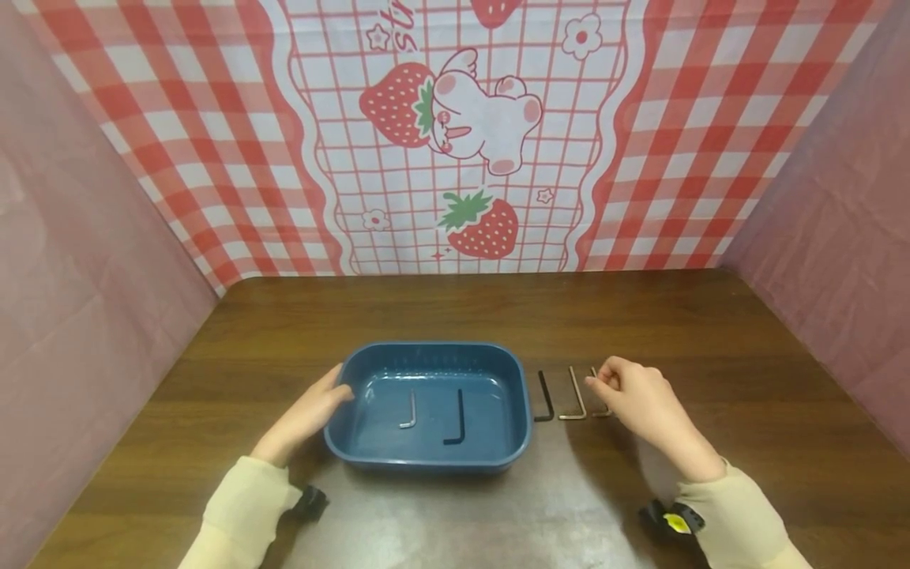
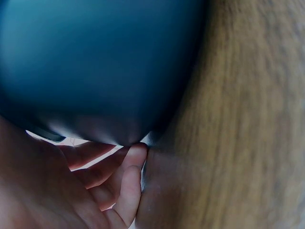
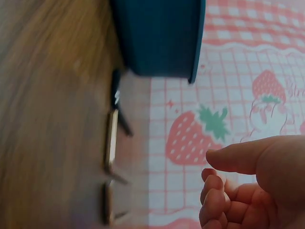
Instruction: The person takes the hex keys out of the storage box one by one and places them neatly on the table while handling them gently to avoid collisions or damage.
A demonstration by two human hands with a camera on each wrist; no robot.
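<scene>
My left hand (image 1: 307,412) grips the left end of a blue rectangular tray (image 1: 430,465), thumb at the rim and fingers against the outer wall. Inside the tray lie a small silver hex key (image 1: 413,411) and a larger black hex key (image 1: 460,417). To the tray's right, another black hex key (image 1: 546,395) and a bronze-coloured hex key (image 1: 579,395) rest on the table. Partly covered by my right hand (image 1: 647,403) is a second bronze-coloured hex key (image 3: 109,202). That hand hovers with bent fingers; the right wrist view shows a gap below its thumb and nothing held.
The brown wooden table (image 1: 284,316) carries everything. A red-and-white checked cloth (image 1: 441,197) with strawberry prints hangs behind it. Pink cloths (image 1: 78,261) hang along both sides.
</scene>
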